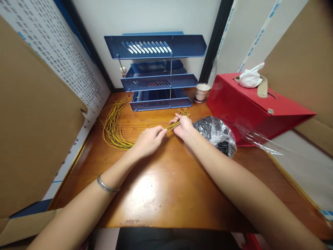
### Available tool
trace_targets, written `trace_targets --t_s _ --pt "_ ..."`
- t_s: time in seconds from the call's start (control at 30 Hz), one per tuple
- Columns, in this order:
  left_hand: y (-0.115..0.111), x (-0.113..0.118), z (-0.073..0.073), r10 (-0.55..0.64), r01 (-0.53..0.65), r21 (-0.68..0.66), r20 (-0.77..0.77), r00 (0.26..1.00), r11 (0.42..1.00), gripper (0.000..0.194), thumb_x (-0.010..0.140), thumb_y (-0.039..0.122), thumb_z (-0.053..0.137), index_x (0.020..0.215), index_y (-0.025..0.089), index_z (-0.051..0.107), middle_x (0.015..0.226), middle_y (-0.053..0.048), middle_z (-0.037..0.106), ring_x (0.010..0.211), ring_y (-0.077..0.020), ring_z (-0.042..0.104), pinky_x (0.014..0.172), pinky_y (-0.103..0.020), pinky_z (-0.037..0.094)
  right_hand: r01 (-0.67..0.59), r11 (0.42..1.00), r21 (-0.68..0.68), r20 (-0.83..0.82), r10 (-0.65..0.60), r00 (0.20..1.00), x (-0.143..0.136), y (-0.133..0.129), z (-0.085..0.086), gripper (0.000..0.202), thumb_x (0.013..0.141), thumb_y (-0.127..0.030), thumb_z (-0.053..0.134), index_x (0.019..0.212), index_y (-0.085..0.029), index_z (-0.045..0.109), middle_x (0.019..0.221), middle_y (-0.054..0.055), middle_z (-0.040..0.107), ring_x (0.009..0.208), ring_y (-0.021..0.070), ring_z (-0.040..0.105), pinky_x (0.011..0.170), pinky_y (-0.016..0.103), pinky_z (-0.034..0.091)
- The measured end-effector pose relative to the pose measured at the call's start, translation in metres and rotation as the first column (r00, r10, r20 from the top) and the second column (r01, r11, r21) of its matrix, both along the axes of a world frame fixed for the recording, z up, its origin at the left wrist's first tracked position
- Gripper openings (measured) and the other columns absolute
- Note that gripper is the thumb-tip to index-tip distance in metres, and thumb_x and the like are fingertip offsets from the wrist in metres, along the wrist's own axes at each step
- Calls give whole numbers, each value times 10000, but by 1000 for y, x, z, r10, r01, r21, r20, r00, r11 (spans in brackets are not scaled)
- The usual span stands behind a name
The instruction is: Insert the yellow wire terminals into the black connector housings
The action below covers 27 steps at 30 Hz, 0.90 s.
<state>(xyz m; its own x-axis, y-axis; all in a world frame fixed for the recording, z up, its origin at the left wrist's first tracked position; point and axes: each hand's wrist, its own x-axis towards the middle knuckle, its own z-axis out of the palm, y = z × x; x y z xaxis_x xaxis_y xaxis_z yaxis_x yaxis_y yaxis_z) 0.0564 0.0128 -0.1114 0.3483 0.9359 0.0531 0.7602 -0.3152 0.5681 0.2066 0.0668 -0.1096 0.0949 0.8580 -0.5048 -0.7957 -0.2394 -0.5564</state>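
Observation:
A bundle of thin yellow wires (113, 129) runs in a loose curve over the left part of the wooden table and passes through both my hands. My left hand (151, 140) is closed around the bundle, thumb and fingers pressed together. A short taut stretch shows between the hands. Farther right, my right hand (183, 125) grips the same bundle near its end, fingers curled. The wire ends fan out just beyond it. A clear plastic bag of black material (215, 133) lies right beside my right wrist.
A blue three-tier desk tray (158, 83) stands at the back. A paper cup (202, 93) is next to a red box (234, 100) with a white tissue (251, 76) on top. Cardboard (31, 104) rises on the left. The wooden table (166, 194) ends near my lap.

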Motion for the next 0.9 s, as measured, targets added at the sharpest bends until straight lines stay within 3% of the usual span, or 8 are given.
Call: trace_targets --t_s 0.1,0.2,0.27,0.43,0.53,0.67,0.8,0.9 --pt "30 8 3 -6 8 60 -34 999 998 490 1019 500 341 855 194 687 896 -73 747 854 -243 673 794 -326 460 77 996 -52 3 -77 997 4 7 -5 305 1035 -43 332 781 -189 415 535 -120 243 374 31 216 372 114 257" --pt "73 24 9 2 7 165 -52 999 986 370 1016 345 383 1029 173 710 1042 -93 765 971 -241 686 893 -333 480 106 989 -103 8 -106 994 8 8 -10 220 1054 -195 472 840 -156 509 593 -109 327 401 21 220 349 137 208" --pt "101 40 12 30 -8 258 -81 996 966 326 996 278 451 1230 180 656 1109 -99 761 1014 -243 693 934 -343 482 118 985 -126 16 -116 993 12 9 -11 192 1030 -289 561 916 -135 573 657 -85 441 432 20 301 363 139 254" --pt "149 86 13 64 23 302 -274 960 953 524 1026 327 463 1533 212 403 1237 -176 709 1139 -310 682 959 -408 498 138 979 -147 45 -133 990 21 18 -11 227 1004 -330 608 1116 -134 627 926 18 642 664 90 593 552 212 519" --pt "165 104 10 79 20 274 -343 936 961 431 1019 333 481 1420 190 547 1255 -176 698 1172 -309 670 988 -402 497 157 975 -159 62 -149 987 25 23 -10 284 994 -341 620 1199 -144 623 1087 65 665 845 152 664 703 306 592" --pt "178 110 8 110 -11 267 -357 927 964 357 1023 302 456 1280 160 659 1260 -185 693 1194 -316 657 1008 -418 490 202 964 -174 80 -190 978 28 27 -9 325 989 -349 627 1247 -152 615 1181 87 657 958 191 675 798 370 603" --pt "183 107 11 130 -30 272 -356 925 962 370 1034 327 432 1229 140 685 1245 -190 698 1206 -318 647 1021 -422 480 268 949 -168 100 -254 962 28 35 -8 325 988 -353 627 1244 -152 616 1173 86 658 949 188 675 790 365 603" --pt "182 103 14 131 -31 277 -350 927 960 380 1041 343 415 1239 153 679 1228 -173 709 1195 -308 649 1014 -414 479 337 931 -141 113 -323 939 27 41 -5 293 987 -358 631 1185 -142 626 1068 61 663 827 147 660 690 299 588"
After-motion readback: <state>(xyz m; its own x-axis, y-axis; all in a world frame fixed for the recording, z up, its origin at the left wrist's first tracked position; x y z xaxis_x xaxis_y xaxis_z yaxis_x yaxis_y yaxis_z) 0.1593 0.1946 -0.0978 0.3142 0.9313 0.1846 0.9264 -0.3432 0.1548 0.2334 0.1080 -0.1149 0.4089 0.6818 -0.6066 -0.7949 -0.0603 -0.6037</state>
